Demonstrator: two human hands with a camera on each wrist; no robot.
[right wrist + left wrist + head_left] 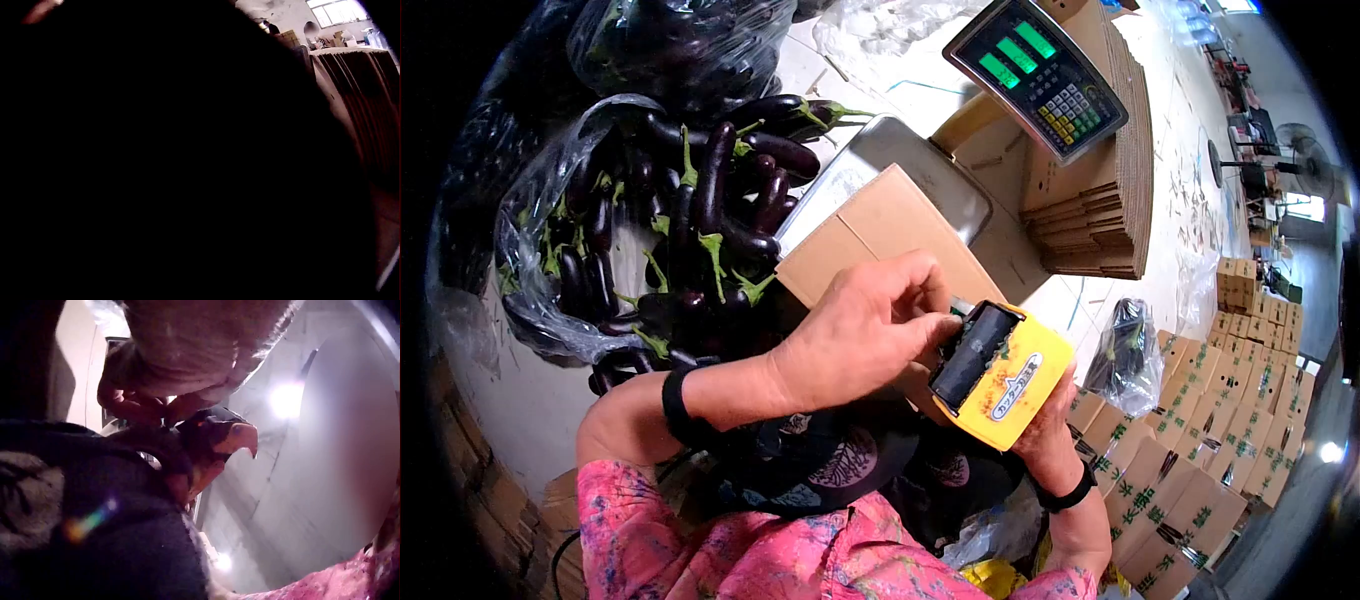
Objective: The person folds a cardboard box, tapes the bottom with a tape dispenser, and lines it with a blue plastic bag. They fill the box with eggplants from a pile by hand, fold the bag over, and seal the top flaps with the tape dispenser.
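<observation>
My right hand grips a yellow tape dispenser from its far side, its fingers mostly hidden behind the body. The dispenser has a black roller and a white label with Japanese writing. At the roller, my left hand has its fingers curled, thumb and forefinger pinching the end of the tape. Beneath my left hand stands a brown cardboard box. The left wrist view shows a hand dark against the light, fingers close to the dispenser. The right wrist view is mostly black.
Several eggplants lie at the left, some in a clear plastic bag. Behind the box are a metal weighing platform, a lit scale display and stacked flat cardboard. Printed cartons line the right.
</observation>
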